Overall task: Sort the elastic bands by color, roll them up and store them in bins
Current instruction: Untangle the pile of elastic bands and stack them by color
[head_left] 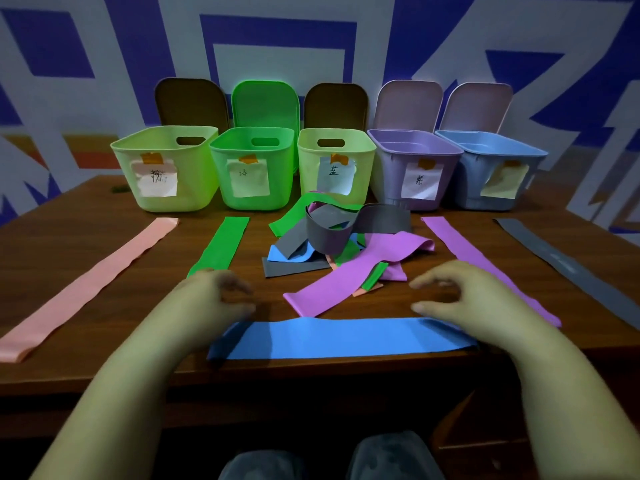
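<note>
The blue band (343, 337), a long flat strip, was found lying crosswise just in front of the tangled pile (343, 244), near the table (104, 368) edge. It was judged light, soft, limp and stretchy, best taken at one short end for rolling. Its left end was seen slightly folded. The left hand (214, 299) and right hand (460, 296) were observed over its ends, fingers loosely curled, nothing gripped.

A staged sorting workspace rather than a home: behind the wooden desk (104, 244), five paper-labelled bins (254, 168) line up, and past them rises a wall (346, 36) painted in bold blue-and-white geometric shapes.
</note>
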Available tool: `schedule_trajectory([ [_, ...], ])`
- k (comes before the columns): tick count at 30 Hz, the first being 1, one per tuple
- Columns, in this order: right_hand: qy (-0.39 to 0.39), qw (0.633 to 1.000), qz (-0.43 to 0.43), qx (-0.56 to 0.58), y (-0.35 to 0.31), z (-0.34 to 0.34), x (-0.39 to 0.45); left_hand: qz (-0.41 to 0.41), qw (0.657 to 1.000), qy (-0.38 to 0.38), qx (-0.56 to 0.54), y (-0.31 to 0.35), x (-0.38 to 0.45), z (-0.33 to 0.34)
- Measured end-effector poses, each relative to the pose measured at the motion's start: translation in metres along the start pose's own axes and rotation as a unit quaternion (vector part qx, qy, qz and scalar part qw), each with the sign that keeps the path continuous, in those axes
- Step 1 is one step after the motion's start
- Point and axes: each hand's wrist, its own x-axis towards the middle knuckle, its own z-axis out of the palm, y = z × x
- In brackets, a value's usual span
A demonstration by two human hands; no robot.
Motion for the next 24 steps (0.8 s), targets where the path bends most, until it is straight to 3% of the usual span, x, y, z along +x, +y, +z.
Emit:
schedule_trajectory([
  [7,-0.065,0.992,-0.108,-0.021,-0.071,0.058,0.035,0.09,0.994,-0.061,0.026,0.018,0.035,0.016],
  [12,-0.1,0.987,-0.102,-0.079,-0.086,0.076,0.044,0.165,0.98,-0.092,0.055,0.011,0.052,0.022],
  [17,-0.106,0.991,-0.079,0.003,-0.083,0.076,0.051,0.187,0.98,-0.066,0.026,0.011,0.066,0.02],
  [20,-0.074,0.992,-0.101,-0.01,-0.08,0.074,0.056,0.199,0.979,-0.029,-0.018,0.014,0.076,0.018],
  [24,0.02,0.994,-0.11,0.0,-0.077,0.061,0.066,0.223,0.957,-0.026,-0.185,0.03,0.084,0.01],
])
